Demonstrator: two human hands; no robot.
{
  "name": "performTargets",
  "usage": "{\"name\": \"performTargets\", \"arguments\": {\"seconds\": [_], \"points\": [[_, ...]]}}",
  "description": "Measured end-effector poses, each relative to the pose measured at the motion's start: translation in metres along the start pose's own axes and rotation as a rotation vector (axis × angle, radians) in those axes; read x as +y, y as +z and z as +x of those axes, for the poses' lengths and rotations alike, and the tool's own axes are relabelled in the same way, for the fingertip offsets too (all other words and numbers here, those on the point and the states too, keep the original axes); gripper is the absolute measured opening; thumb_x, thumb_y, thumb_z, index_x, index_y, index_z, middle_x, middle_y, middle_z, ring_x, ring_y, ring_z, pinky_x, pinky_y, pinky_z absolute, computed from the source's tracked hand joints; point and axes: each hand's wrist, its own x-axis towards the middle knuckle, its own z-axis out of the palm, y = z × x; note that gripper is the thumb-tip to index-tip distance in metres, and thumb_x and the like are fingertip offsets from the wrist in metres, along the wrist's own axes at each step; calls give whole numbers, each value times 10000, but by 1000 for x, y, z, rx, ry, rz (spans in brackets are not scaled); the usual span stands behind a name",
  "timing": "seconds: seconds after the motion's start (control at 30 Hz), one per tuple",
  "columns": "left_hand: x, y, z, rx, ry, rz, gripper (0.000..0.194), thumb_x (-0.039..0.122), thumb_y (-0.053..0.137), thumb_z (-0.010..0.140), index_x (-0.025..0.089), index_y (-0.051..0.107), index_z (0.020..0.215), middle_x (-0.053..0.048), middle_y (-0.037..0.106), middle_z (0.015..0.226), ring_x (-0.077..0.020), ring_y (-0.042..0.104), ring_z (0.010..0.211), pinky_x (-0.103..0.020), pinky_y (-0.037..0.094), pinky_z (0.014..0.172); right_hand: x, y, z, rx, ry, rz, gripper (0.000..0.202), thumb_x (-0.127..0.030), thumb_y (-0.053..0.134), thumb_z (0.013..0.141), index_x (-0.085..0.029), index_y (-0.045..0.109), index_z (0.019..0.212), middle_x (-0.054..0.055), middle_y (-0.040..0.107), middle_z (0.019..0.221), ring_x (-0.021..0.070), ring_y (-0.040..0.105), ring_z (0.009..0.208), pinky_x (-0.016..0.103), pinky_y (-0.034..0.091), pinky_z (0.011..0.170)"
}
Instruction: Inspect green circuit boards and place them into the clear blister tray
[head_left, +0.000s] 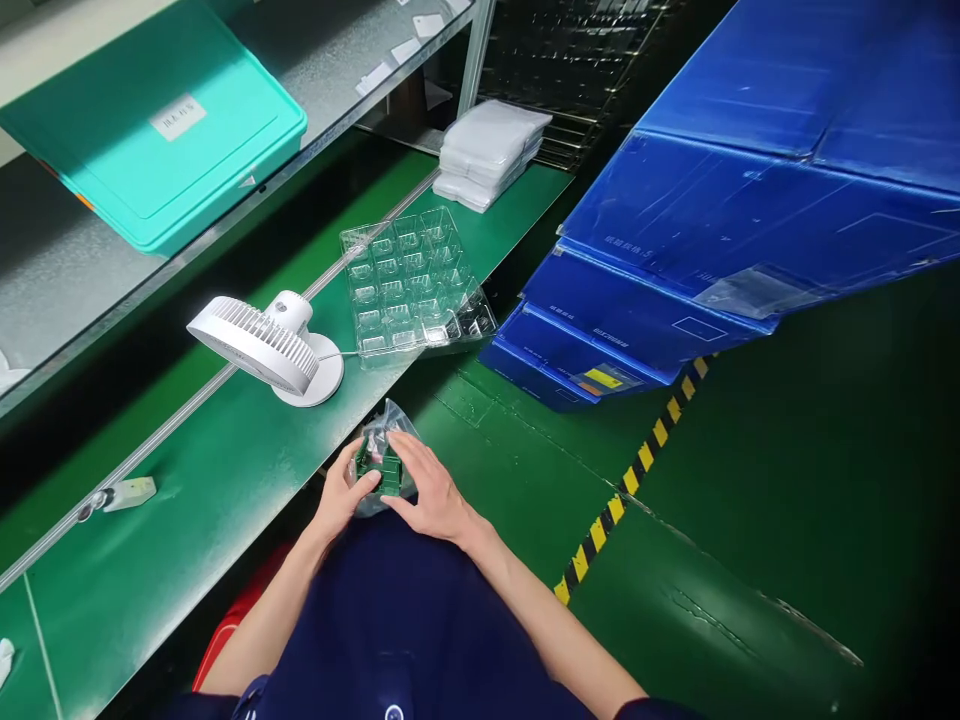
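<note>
Close to my body, just off the bench edge, my left hand (342, 492) grips small green parts (389, 474) that look like circuit boards or terminal blocks; their exact kind is unclear. My right hand (431, 490) closes on the same green parts from the other side, thumb below and fingers above. A clear plastic bag (388, 416) lies around and under the parts between both hands. Its contents are partly hidden by my fingers. Beyond the hands, a clear compartment tray (409, 275) rests on the green bench (225, 480), overhanging its edge.
A white fan (259, 340) stands on the bench. Farther back is a stack of white packets (491, 150). A teal lidded box (180, 130) sits on the shelf above. Stacked blue boxes (675, 210) rise at the right, near black-and-yellow floor tape (630, 480).
</note>
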Motion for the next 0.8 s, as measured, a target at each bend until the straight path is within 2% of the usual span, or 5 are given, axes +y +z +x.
{"name": "performTargets", "arguments": {"seconds": [0.1, 0.23, 0.5, 0.67, 0.8], "points": [[5, 5, -4, 9, 173, 143, 632, 325, 893, 599, 202, 649, 1169, -89, 690, 1162, -259, 603, 1172, -403, 420, 1096, -2, -11, 2, -45, 132, 118, 798, -397, 658, 877, -127, 287, 1530, 227, 415, 1493, 296, 404, 1414, 499, 416, 1148], [12, 12, -9, -32, 284, 308, 569, 309, 858, 660, 220, 658, 1184, -112, 651, 1279, -272, 572, 1242, -416, 376, 1139, -3, -24, 4, -8, 137, 142, 511, -358, 629, 904, -148, 511, 1355, 179, 580, 1338, 271, 522, 1312, 480, 454, 1119], [20, 26, -14, -151, 104, 270, 753, 375, 916, 536, 184, 664, 1219, -120, 680, 1219, -283, 634, 1107, -388, 502, 973, 2, -46, -5, 241, -59, 69, 377, -183, 612, 893, -173, 543, 1264, 134, 685, 1146, 246, 648, 1119, 426, 566, 949], [19, 47, -11, -150, 104, 292, 712, 578, 860, 560, 144, 734, 1110, -142, 715, 1142, -324, 638, 1092, -431, 480, 994, 10, -67, -12, 175, -73, -58, 387, -151, 512, 910, -161, 547, 1295, 144, 683, 1142, 274, 633, 1152, 454, 561, 945], [14, 77, -4, -254, 6, 239, 664, 509, 858, 614, 148, 718, 1153, -128, 712, 1159, -315, 641, 1108, -427, 478, 1010, 18, -86, -20, 131, -96, -118, 470, -63, 442, 859, -182, 548, 1301, 142, 647, 1205, 273, 586, 1224, 455, 549, 968]]}}
